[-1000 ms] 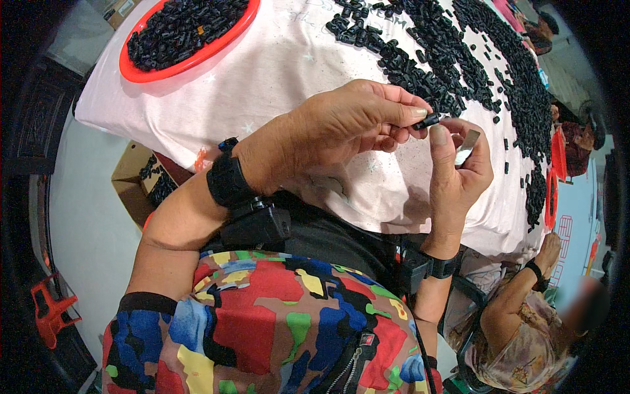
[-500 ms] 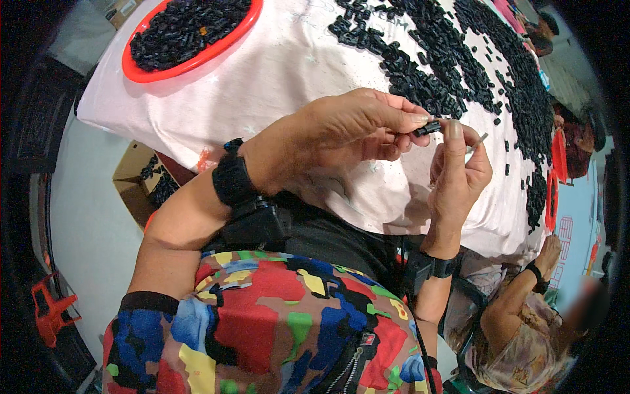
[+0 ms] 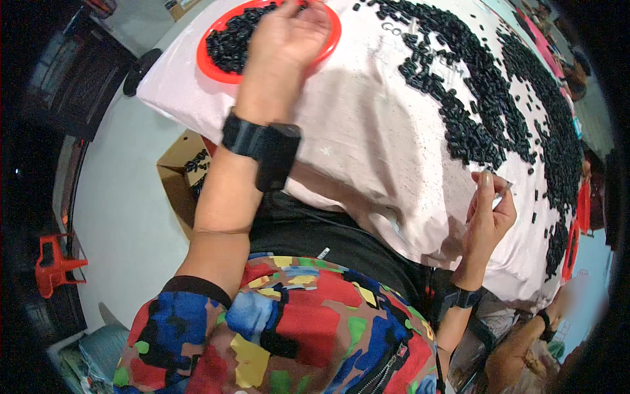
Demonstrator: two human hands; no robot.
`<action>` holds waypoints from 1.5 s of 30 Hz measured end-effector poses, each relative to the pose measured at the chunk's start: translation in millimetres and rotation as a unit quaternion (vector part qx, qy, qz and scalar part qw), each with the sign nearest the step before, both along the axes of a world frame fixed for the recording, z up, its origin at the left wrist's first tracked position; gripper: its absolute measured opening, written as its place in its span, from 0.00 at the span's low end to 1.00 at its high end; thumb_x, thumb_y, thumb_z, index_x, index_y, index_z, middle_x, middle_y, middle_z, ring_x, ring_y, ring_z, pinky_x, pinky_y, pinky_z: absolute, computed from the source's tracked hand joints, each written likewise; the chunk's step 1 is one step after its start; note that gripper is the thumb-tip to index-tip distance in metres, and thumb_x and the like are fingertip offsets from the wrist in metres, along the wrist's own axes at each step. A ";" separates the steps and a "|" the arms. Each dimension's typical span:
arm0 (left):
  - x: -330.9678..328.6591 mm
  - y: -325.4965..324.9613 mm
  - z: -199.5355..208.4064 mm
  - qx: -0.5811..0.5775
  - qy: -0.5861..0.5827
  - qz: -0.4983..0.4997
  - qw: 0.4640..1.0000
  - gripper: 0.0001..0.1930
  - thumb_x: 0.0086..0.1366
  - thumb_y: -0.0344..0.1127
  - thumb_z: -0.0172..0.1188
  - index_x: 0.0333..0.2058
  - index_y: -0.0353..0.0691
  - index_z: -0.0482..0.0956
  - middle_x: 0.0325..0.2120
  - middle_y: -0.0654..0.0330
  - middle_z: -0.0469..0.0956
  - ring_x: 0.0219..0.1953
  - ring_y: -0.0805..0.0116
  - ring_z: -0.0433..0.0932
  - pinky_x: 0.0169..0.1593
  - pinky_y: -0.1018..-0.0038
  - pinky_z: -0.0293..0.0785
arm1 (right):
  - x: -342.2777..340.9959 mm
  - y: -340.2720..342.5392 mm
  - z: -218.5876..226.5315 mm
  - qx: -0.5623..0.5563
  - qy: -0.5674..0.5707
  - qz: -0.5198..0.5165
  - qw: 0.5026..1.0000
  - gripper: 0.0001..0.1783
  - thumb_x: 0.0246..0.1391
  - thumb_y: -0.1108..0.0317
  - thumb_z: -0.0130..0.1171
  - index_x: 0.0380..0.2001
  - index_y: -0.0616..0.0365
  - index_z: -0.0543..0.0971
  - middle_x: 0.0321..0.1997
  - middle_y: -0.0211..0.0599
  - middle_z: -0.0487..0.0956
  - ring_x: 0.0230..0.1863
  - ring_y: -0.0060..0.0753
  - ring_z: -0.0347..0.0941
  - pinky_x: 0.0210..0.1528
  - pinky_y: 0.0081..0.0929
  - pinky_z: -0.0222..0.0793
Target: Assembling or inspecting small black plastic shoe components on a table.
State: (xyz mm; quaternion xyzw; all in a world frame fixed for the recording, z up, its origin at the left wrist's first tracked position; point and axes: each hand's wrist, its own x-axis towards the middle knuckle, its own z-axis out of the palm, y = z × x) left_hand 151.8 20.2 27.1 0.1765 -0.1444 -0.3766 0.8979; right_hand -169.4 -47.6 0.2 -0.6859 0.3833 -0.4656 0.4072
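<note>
My left hand (image 3: 292, 33) is over the red basin (image 3: 220, 77) at the upper left, slightly blurred. Its thumb and fingers look apart, with black showing between them; I make out nothing held. The basin contains a heap of small black tube-like plastic pieces (image 3: 230, 46). My right hand (image 3: 491, 209) is closed at the right, just above the pale cloth (image 3: 367, 144). Between its fingers is a small thin blade-like tool (image 3: 501, 195), silvery and pale, mostly hidden by the fingers. The near end of a spread of black pieces (image 3: 474, 141) lies just beyond this hand.
More black pieces (image 3: 554, 151) run along the table's right side. A cardboard box (image 3: 174, 172) with black pieces stands below the table at left. A red plastic stool (image 3: 58, 266) is farther left. At the lower right is another person's arm (image 3: 518, 348).
My left hand has left the right hand and moved up and left to the basin; the black piece is no longer seen between the hands. My right hand keeps the tool. The view has shifted.
</note>
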 end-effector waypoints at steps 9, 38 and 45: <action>-58.7 -45.9 -9.7 0.139 -0.235 -0.172 0.947 0.15 0.62 0.37 0.57 0.45 0.35 0.74 0.36 0.62 0.77 0.36 0.75 0.73 0.38 0.83 0.69 | -4.8 -2.7 1.1 0.021 -0.030 -0.017 0.999 0.11 0.56 0.64 0.58 0.29 0.62 0.78 0.16 0.17 0.68 0.15 0.05 0.52 0.18 0.10 0.42; -146.6 -31.8 -22.9 0.148 -0.419 -0.337 0.830 0.14 0.55 0.33 0.65 0.40 0.36 0.77 0.29 0.68 0.77 0.30 0.84 0.73 0.34 0.86 0.68 | 1.8 -0.3 8.2 0.025 -0.027 0.020 0.999 0.10 0.53 0.66 0.60 0.34 0.63 0.79 0.32 0.30 0.78 0.34 0.17 0.69 0.39 0.16 0.63; -148.2 -22.9 -22.6 0.169 -0.326 -0.390 0.844 0.13 0.57 0.34 0.63 0.40 0.37 0.76 0.28 0.68 0.77 0.29 0.82 0.74 0.34 0.86 0.69 | 1.6 0.7 10.0 0.044 -0.031 0.047 0.997 0.09 0.56 0.68 0.57 0.33 0.64 0.79 0.29 0.32 0.79 0.30 0.18 0.70 0.35 0.16 0.64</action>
